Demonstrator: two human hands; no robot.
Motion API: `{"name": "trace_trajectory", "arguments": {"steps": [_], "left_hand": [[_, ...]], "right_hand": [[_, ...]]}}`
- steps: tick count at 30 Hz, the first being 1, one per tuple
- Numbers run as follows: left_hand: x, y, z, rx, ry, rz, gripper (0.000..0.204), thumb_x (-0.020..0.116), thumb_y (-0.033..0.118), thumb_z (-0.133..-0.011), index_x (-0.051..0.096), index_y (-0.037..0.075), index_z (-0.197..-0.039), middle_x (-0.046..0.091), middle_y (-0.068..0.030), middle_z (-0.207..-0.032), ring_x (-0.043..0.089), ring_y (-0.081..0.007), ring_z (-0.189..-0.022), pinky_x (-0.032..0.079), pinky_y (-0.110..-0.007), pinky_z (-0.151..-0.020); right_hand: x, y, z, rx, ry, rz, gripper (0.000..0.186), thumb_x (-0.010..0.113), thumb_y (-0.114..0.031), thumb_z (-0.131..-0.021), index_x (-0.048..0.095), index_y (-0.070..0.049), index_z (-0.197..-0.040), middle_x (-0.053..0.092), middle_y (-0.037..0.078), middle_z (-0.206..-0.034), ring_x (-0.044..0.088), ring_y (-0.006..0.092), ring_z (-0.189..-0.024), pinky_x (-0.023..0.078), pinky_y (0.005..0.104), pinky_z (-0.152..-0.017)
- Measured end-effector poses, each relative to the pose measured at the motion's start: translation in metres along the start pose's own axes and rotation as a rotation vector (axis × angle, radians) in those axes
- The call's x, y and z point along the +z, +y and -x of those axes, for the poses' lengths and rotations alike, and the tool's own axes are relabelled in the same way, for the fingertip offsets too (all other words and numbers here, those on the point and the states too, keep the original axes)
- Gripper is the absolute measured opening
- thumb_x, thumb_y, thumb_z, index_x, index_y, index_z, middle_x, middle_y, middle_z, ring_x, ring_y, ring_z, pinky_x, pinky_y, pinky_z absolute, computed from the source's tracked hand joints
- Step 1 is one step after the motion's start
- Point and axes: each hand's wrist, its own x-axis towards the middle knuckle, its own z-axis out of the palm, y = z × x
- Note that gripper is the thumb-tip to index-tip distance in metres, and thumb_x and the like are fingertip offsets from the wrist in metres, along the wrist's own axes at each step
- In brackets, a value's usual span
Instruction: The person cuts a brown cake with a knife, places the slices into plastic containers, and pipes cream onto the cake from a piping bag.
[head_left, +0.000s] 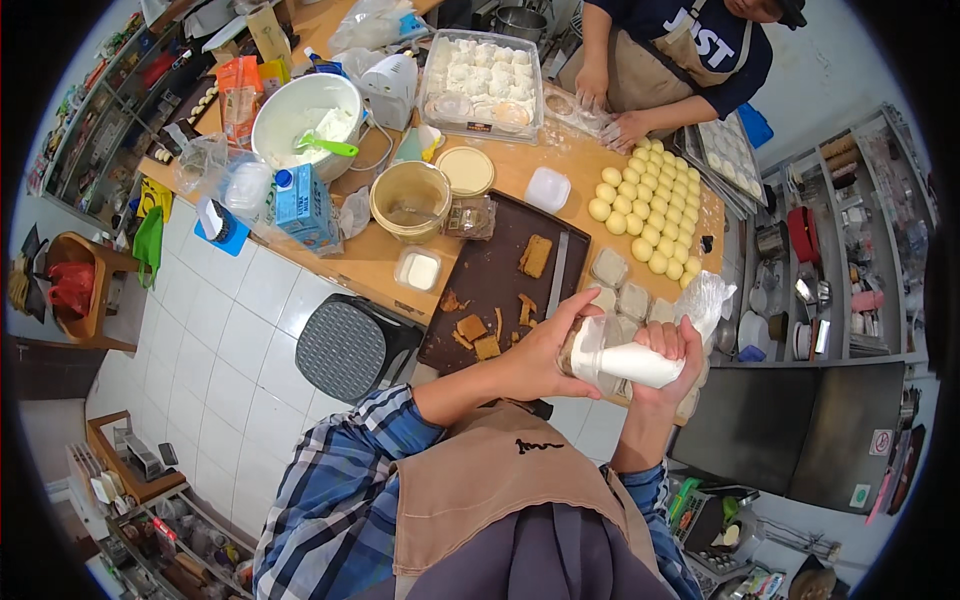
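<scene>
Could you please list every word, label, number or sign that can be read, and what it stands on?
I'm leaving the wording uncopied.
Dark shirt: large white capital letters, clear.
Blue carton: printing, mostly too small.
Orange packet: printing too small to read.
Brown apron: dark script, unclear.
Clear tub: label too small.
Red-marked sign on dark panel: too small.
Green-marked sign below it: too small.

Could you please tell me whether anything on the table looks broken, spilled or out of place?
The brown cake-like pieces in the dark tray look uneven, with ragged scraps scattered about, unlike the neatly grouped yellow dough balls nearby.
</scene>
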Motion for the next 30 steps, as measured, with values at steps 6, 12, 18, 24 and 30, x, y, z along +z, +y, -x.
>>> {"name": "trace_trajectory", "arguments": {"steps": [6,12,18,24,30], "left_hand": [[-0.003,0.001,-0.001,-0.063,-0.053,0.178,0.115,0.086,0.019,-0.056,0.010,0.006,-0.141,0.040,-0.0145,-0.124,0.040,-0.0246,-0.117,0.032,-0.033,-0.099],[-0.004,0.000,-0.003,-0.101,-0.099,0.214,0.115,0.086,0.018,-0.056,0.009,0.007,-0.141,0.040,-0.0151,-0.124,0.040,-0.0237,-0.117,0.031,-0.032,-0.099],[-0.007,0.000,-0.002,-0.184,-0.150,0.353,0.115,0.085,0.011,-0.056,0.009,0.009,-0.142,0.039,-0.0096,-0.127,0.038,-0.0199,-0.118,0.032,-0.032,-0.100],[-0.007,-0.001,-0.001,-0.238,-0.172,0.497,0.116,0.086,0.013,-0.056,0.010,0.009,-0.142,0.040,-0.0075,-0.126,0.039,-0.0179,-0.117,0.032,-0.031,-0.099],[-0.007,-0.002,0.000,-0.238,-0.177,0.536,0.116,0.087,0.014,-0.054,0.012,0.008,-0.142,0.040,-0.0069,-0.126,0.039,-0.0170,-0.117,0.032,-0.031,-0.099]], "right_hand": [[0.005,0.001,0.000,0.025,0.012,0.025,0.042,0.042,-0.019,-0.090,0.034,-0.018,-0.049,0.031,-0.004,-0.044,0.034,0.0102,-0.046,0.035,0.0276,-0.052],[0.006,0.000,-0.001,0.044,0.028,0.020,0.042,0.042,-0.020,-0.090,0.034,-0.018,-0.049,0.032,-0.004,-0.044,0.035,0.0103,-0.046,0.036,0.0282,-0.053],[0.000,-0.003,-0.002,0.055,-0.003,-0.002,0.042,0.041,-0.020,-0.091,0.034,-0.018,-0.049,0.031,-0.003,-0.044,0.036,0.0109,-0.048,0.035,0.0286,-0.054],[0.002,-0.001,-0.001,0.080,-0.041,0.057,0.042,0.039,-0.021,-0.091,0.034,-0.017,-0.050,0.031,-0.003,-0.044,0.037,0.0114,-0.048,0.036,0.0288,-0.054],[-0.004,-0.006,0.004,0.065,-0.077,0.086,0.042,0.038,-0.022,-0.092,0.035,-0.016,-0.051,0.033,-0.002,-0.046,0.037,0.0117,-0.049,0.036,0.0290,-0.054]]}}
